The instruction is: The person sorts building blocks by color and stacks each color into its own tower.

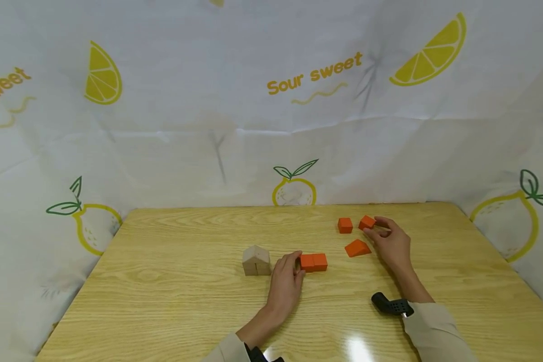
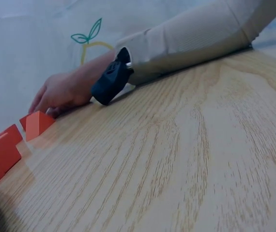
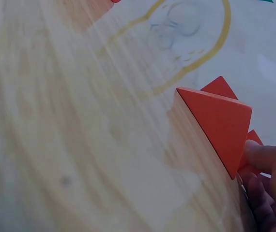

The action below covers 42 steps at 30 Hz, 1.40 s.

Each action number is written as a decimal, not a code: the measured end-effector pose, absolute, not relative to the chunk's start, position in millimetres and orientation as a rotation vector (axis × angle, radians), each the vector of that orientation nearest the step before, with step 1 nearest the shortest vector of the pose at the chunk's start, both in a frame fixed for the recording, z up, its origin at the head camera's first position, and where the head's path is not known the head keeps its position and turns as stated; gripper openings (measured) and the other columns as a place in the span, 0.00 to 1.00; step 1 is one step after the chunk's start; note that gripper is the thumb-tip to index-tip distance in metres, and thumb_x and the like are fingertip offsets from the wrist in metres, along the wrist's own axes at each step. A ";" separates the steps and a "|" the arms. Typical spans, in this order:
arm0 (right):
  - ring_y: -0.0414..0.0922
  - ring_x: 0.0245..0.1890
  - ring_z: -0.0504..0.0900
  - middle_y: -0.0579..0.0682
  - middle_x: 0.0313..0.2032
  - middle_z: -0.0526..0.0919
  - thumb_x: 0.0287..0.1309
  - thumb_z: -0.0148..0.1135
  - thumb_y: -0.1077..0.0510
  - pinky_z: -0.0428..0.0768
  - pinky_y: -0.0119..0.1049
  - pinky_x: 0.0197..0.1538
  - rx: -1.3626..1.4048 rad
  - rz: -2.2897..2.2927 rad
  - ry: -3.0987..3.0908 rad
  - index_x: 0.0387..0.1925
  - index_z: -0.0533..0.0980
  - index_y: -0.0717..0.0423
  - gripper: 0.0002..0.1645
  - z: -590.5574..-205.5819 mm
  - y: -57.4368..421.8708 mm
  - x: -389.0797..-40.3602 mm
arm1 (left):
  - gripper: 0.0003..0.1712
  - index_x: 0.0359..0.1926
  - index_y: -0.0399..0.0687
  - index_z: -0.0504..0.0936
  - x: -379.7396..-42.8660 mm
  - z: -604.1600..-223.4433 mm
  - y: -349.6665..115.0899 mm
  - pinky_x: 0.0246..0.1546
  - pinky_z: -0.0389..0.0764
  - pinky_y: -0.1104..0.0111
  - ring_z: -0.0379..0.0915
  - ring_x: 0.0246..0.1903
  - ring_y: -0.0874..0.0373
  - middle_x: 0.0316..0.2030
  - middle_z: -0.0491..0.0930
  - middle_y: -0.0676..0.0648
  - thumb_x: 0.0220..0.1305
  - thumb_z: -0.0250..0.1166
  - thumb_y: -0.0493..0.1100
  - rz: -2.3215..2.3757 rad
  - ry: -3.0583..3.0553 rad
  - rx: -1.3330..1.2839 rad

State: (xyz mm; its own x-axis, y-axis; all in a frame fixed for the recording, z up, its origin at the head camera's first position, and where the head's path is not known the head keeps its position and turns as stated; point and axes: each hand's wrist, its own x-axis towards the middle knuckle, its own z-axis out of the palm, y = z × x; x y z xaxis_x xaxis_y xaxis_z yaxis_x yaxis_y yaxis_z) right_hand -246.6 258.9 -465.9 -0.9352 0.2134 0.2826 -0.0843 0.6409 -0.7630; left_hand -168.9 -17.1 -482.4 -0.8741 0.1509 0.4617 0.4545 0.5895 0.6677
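Two orange cubes [image 1: 313,262] sit side by side on the table in the head view. My left hand [image 1: 285,285] pinches the left one, its thumb at the front and fingertips behind. Farther back on the right, my right hand [image 1: 393,245] holds another orange cube [image 1: 367,222] between thumb and fingers. In the right wrist view that cube is partly hidden behind an orange triangular block [image 3: 220,123], and the thumb [image 3: 264,155] presses against it. A fourth-side neighbour, one loose orange cube [image 1: 345,225], stands just left of the right hand's cube.
Left of my left hand stands a small house shape of plain wooden blocks [image 1: 256,260], a triangular piece on top. The wooden table [image 1: 172,301] ends at a white lemon-print cloth [image 1: 185,166] behind. Dark wrist straps [image 1: 392,304] sit over both sleeves.
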 end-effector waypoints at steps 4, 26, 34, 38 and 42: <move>0.54 0.39 0.81 0.65 0.45 0.81 0.60 0.65 0.52 0.75 0.33 0.34 -0.125 1.157 -2.504 0.57 0.73 0.63 0.28 -466.5 257.0 -247.5 | 0.23 0.57 0.36 0.74 -168.5 -482.5 -17.1 0.33 0.71 0.72 0.65 0.32 0.61 0.38 0.75 0.47 0.61 0.65 0.31 -1.185 -2.466 -0.488; 0.21 0.37 0.71 0.57 0.52 0.78 0.63 0.62 0.55 0.71 0.16 0.36 -0.073 1.294 -2.317 0.61 0.72 0.59 0.26 -473.0 253.6 -238.4 | 0.24 0.57 0.36 0.73 -168.7 -482.9 -17.9 0.32 0.72 0.73 0.66 0.32 0.61 0.38 0.75 0.47 0.60 0.66 0.31 -1.186 -2.454 -0.484; 0.27 0.37 0.75 0.54 0.50 0.78 0.60 0.64 0.61 0.72 0.18 0.38 -0.058 1.337 -2.131 0.59 0.74 0.58 0.25 -472.2 246.2 -236.4 | 0.24 0.57 0.36 0.74 -169.0 -482.0 -17.5 0.31 0.72 0.73 0.66 0.32 0.61 0.35 0.74 0.48 0.60 0.66 0.32 -1.182 -2.457 -0.476; 0.32 0.38 0.76 0.57 0.49 0.78 0.59 0.64 0.66 0.72 0.19 0.40 0.015 1.419 -2.030 0.59 0.74 0.60 0.25 -469.2 239.6 -230.5 | 0.24 0.57 0.37 0.74 -168.6 -482.5 -17.4 0.31 0.71 0.73 0.65 0.32 0.61 0.34 0.73 0.49 0.60 0.67 0.32 -1.185 -2.464 -0.471; 0.37 0.38 0.77 0.62 0.47 0.77 0.58 0.62 0.71 0.73 0.21 0.41 0.132 1.483 -1.981 0.58 0.73 0.66 0.25 -458.5 226.3 -218.1 | 0.24 0.57 0.37 0.74 -168.2 -482.0 -17.5 0.31 0.72 0.73 0.65 0.32 0.61 0.33 0.73 0.49 0.60 0.67 0.32 -1.190 -2.471 -0.467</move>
